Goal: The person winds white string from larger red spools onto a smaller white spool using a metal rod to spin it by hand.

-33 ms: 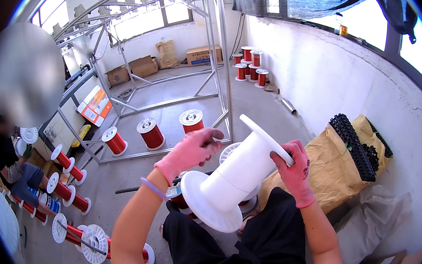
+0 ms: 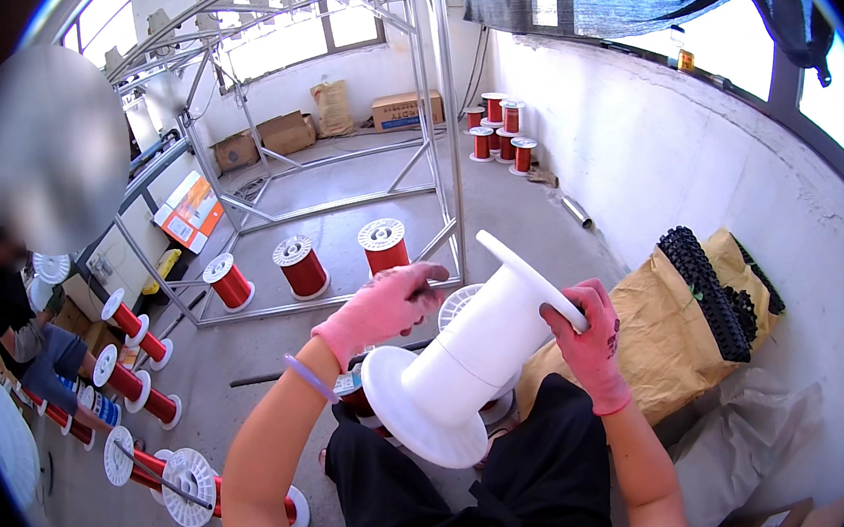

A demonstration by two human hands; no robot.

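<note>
Although it carries no wire, the white spool (image 2: 470, 355) is already off the floor (image 2: 529, 224), held above our black trousers (image 2: 569, 451) in the near middle of the scene. As far as we can judge, the lifting is done and the handling is partway along; the spool has not been set down, and its smooth core is bare. It is tilted, its long axis slanting from near left, where the lower flange faces down, to far right, where the upper flange is raised.

Our pink-gloved right hand (image 2: 595, 349) has its fingers clamped on the rim of that upper flange, thumb on the near side. Our left hand (image 2: 381, 312), gloved alike, hangs to the left of the core, fingers curled and slightly apart, gripping nothing.

Just beyond the core we see the white flange of another spool (image 2: 459, 303). Farther off, three red-wound spools (image 2: 301, 267) stand beside a metal frame (image 2: 450, 110). To the left, more red-wound spools (image 2: 161, 407) lie in lines, and a co-worker (image 2: 9, 300) sits at the far left. To the right lies a tan paper sack (image 2: 640, 345) with black ridged pieces (image 2: 699, 284) at its mouth.
</note>
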